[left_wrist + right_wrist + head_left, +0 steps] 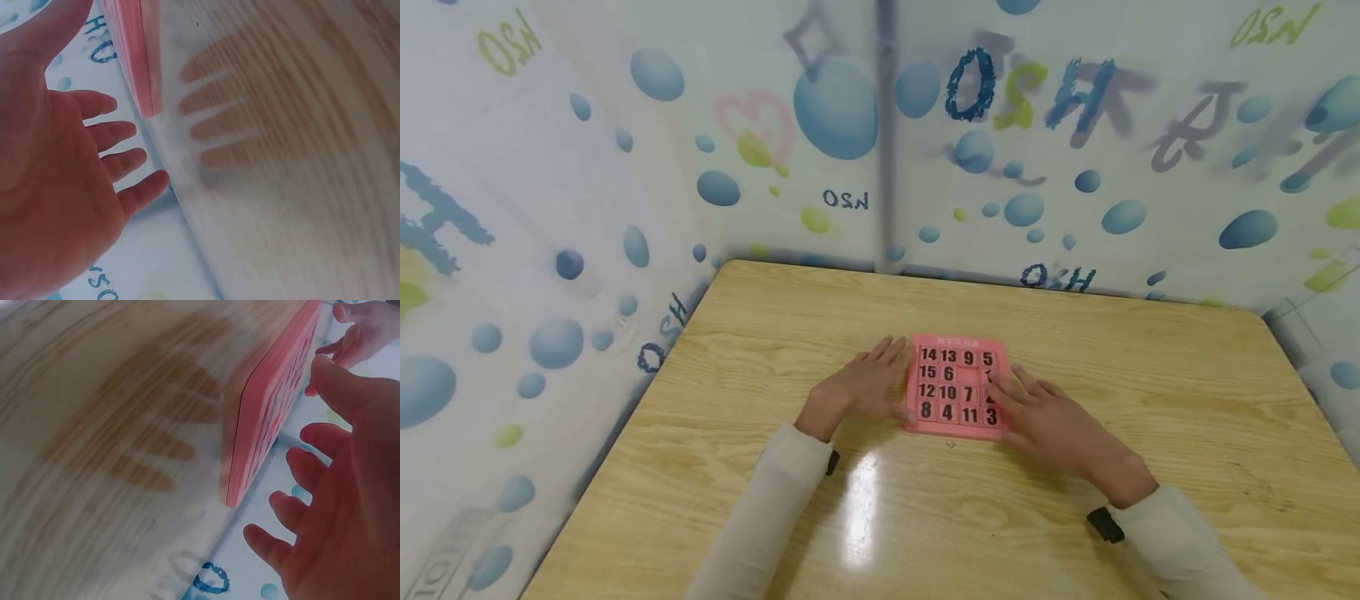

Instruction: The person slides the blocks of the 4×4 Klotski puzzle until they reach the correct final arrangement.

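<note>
A pink sliding number puzzle (958,431) lies flat on the wooden table, its black-numbered tiles facing up in a square grid. One gap shows in the second row, third column. At the puzzle's left edge is my left hand (865,385), fingers loosely extended. My right hand (1060,425) hovers at the right side, its fingertips overlapping the tiles of the right column and partly hiding two numbers. In the left wrist view the relaxed fingers of the left hand (69,169) hold nothing. From the right wrist, the right hand (350,481) is spread beside the puzzle's pink side (253,437).
The light wooden table (820,308) extends around the puzzle on all sides, with a bright light reflection in front. Walls (760,217) with blue bubble prints and H2O lettering stand behind and to the left of it.
</note>
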Demonstrator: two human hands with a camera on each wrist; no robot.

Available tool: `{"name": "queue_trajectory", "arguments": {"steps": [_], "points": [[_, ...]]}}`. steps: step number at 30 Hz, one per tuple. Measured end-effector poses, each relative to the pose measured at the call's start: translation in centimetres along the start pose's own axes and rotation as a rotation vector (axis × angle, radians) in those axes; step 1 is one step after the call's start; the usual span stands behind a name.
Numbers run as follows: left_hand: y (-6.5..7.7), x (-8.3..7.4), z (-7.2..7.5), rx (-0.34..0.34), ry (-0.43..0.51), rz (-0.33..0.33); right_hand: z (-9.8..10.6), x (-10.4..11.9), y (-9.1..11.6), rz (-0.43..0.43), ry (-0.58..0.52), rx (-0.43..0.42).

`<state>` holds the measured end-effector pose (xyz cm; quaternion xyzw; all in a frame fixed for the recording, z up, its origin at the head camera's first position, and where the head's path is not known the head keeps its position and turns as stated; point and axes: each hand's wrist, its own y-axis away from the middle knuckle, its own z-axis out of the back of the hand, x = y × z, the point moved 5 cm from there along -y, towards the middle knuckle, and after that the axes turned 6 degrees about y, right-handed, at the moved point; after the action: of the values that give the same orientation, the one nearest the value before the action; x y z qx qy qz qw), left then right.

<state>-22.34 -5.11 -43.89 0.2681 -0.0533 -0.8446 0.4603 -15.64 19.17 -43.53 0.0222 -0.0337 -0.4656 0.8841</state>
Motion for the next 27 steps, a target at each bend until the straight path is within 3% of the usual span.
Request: {"name": "queue_trajectory", "arguments": {"steps": [11,27], "points": [[-0.5,-0.3,-0.6,0.082,-0.024,0.025,-0.6,1.1,-0.8,0.045,-0.028,0.044],[-0.8,-0.3,-0.8,0.073,0.005,0.003,-0.8,1.7,-1.7,0.031,0.029,0.048]]}}
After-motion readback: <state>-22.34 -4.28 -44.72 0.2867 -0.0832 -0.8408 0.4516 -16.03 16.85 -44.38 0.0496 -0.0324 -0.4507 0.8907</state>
